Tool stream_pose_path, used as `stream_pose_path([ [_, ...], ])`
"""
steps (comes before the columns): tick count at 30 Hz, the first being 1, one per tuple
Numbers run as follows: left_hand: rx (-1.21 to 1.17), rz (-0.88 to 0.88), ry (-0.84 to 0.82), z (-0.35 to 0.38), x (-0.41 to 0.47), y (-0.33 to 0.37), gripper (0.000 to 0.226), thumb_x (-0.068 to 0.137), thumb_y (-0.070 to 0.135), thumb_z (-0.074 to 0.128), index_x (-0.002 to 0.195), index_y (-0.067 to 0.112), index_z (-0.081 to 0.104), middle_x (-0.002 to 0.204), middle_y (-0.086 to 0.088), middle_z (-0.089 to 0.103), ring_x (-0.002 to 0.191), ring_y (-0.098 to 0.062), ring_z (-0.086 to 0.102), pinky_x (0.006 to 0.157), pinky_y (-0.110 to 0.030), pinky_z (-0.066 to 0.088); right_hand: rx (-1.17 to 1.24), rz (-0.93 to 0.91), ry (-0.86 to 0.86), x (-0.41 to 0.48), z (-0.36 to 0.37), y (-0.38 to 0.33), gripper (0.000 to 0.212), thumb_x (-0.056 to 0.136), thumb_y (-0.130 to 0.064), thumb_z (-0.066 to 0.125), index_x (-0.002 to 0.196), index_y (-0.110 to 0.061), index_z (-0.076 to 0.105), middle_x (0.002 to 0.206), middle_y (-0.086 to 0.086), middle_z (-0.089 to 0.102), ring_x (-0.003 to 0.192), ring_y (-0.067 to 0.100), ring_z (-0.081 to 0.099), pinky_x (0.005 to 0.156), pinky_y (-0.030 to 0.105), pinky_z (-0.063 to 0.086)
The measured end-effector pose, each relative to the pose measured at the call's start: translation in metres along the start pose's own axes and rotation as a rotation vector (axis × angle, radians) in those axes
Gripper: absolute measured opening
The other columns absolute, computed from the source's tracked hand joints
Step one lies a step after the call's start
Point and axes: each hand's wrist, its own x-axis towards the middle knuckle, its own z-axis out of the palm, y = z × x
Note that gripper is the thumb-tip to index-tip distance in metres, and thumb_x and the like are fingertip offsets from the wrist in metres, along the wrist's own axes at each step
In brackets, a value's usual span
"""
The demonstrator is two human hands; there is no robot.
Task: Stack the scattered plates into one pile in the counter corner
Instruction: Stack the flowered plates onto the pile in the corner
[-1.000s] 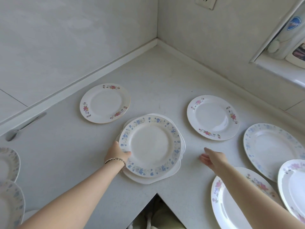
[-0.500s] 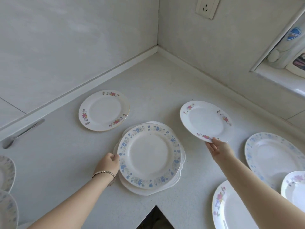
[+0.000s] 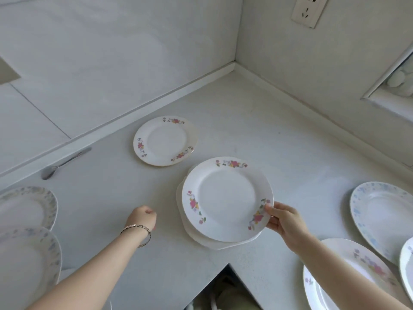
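Note:
My right hand point(image 3: 285, 221) grips the near right rim of a white plate with pink flowers point(image 3: 225, 198), which lies over the pile of plates point(image 3: 190, 230) in the middle of the counter and hides the blue-rimmed one beneath. My left hand point(image 3: 142, 218) hovers to the left of the pile, fingers curled in, holding nothing. A second pink-flowered plate point(image 3: 165, 140) lies alone farther back, toward the left wall. The counter corner point(image 3: 234, 70) lies beyond both.
Two blue-patterned plates point(image 3: 26, 206) point(image 3: 24, 265) sit at the left edge. At the right are a blue-patterned plate point(image 3: 384, 218) and a pink-flowered one point(image 3: 366, 262). A knife point(image 3: 64, 163) lies along the left wall. The counter's inner notch point(image 3: 228, 265) is cut out near me.
My right hand lifted the pink-flowered plate from the right and carried it left onto the pile. My left hand let go of the pile's edge and drew back left.

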Motion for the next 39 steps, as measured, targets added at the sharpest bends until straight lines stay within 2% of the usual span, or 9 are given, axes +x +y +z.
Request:
stream_pose_path([
  [11, -0.111, -0.026, -0.027, 0.002, -0.002, -0.016, 0.029, 0.088, 0.006, 0.043, 0.063, 0.017, 0.053, 0.057, -0.006, 0.058, 0.067, -0.028, 0.061, 0.062, -0.027, 0.036, -0.052, 0.026, 0.103, 0.004, 0.006, 0.020, 0.015, 0.091, -0.002, 0.051, 0.088, -0.005, 0.066, 0.068, 0.007, 0.074, 0.061, 0.016, 0.071, 0.053, 0.021, 0.058],
  [14, -0.102, -0.022, -0.030, 0.001, 0.000, -0.015, 0.030, 0.086, 0.004, 0.041, 0.062, 0.018, 0.053, 0.057, -0.007, 0.059, 0.068, -0.028, 0.061, 0.062, -0.027, 0.035, -0.306, -0.029, 0.174, 0.001, 0.014, 0.021, 0.013, 0.091, -0.007, 0.050, 0.101, -0.002, 0.058, 0.077, 0.009, 0.069, 0.065, 0.021, 0.068, 0.047, 0.021, 0.055],
  [17, -0.097, -0.020, -0.027, 0.000, 0.004, -0.011, 0.031, 0.086, 0.004, 0.041, 0.062, 0.018, 0.053, 0.056, -0.006, 0.059, 0.071, -0.029, 0.062, 0.063, -0.027, 0.035, -0.605, -0.076, 0.198, 0.000, 0.021, 0.024, 0.024, 0.092, -0.017, 0.050, 0.114, -0.008, 0.044, 0.075, 0.009, 0.067, 0.052, 0.018, 0.063, 0.041, 0.020, 0.049],
  [21, -0.105, -0.007, -0.041, -0.001, 0.006, -0.005, 0.030, 0.088, 0.005, 0.040, 0.064, 0.019, 0.052, 0.058, -0.005, 0.059, 0.064, -0.025, 0.062, 0.058, -0.026, 0.035, -0.728, -0.064, 0.160, 0.004, 0.028, 0.023, 0.045, 0.091, -0.018, 0.052, 0.132, -0.012, 0.033, 0.071, 0.011, 0.065, 0.049, 0.016, 0.057, 0.040, 0.019, 0.044],
  [25, -0.095, -0.012, -0.049, 0.002, 0.006, -0.006, 0.028, 0.089, 0.005, 0.040, 0.067, 0.018, 0.052, 0.061, -0.004, 0.059, 0.056, -0.022, 0.059, 0.050, -0.022, 0.032, -0.797, -0.036, 0.192, 0.008, 0.031, 0.025, 0.052, 0.091, -0.020, 0.053, 0.136, -0.012, 0.028, 0.068, 0.008, 0.065, 0.049, 0.016, 0.059, 0.046, 0.027, 0.050],
  [28, -0.072, -0.024, -0.070, 0.003, 0.004, -0.005, 0.030, 0.091, 0.006, 0.041, 0.065, 0.018, 0.051, 0.062, -0.004, 0.059, 0.054, -0.019, 0.057, 0.050, -0.021, 0.033, -1.033, 0.016, 0.195, 0.006, 0.032, 0.014, 0.049, 0.089, -0.031, 0.053, 0.129, -0.010, 0.033, 0.077, 0.005, 0.067, 0.059, 0.018, 0.064, 0.061, 0.035, 0.054],
  [31, -0.078, -0.046, -0.106, 0.003, 0.003, 0.007, 0.031, 0.093, 0.007, 0.040, 0.066, 0.017, 0.049, 0.064, -0.005, 0.057, 0.053, -0.018, 0.056, 0.046, -0.021, 0.037, -1.447, -0.049, 0.254, 0.009, 0.039, -0.013, 0.040, 0.091, -0.032, 0.049, 0.122, -0.009, 0.037, 0.094, 0.008, 0.064, 0.085, 0.028, 0.063, 0.063, 0.031, 0.043],
  [36, -0.516, -0.229, -0.138, 0.000, 0.020, 0.054, 0.029, 0.094, -0.001, 0.034, 0.069, 0.007, 0.046, 0.071, -0.011, 0.052, 0.053, -0.022, 0.056, 0.046, -0.026, 0.046, -1.497, -0.213, 0.191, 0.041, 0.066, -0.056, 0.036, 0.092, -0.029, 0.044, 0.126, -0.018, 0.049, 0.109, 0.006, 0.066, 0.100, 0.028, 0.062, 0.069, 0.027, 0.042],
  [39, -0.730, -0.280, -0.100, -0.004, 0.044, 0.080, 0.029, 0.094, 0.001, 0.035, 0.067, 0.006, 0.046, 0.069, -0.009, 0.054, 0.027, -0.011, 0.057, 0.049, -0.027, 0.047, -1.406, -0.227, 0.166, 0.072, 0.080, -0.077, 0.035, 0.091, -0.032, 0.046, 0.124, -0.021, 0.054, 0.118, 0.007, 0.062, 0.105, 0.030, 0.059, 0.073, 0.027, 0.040],
])
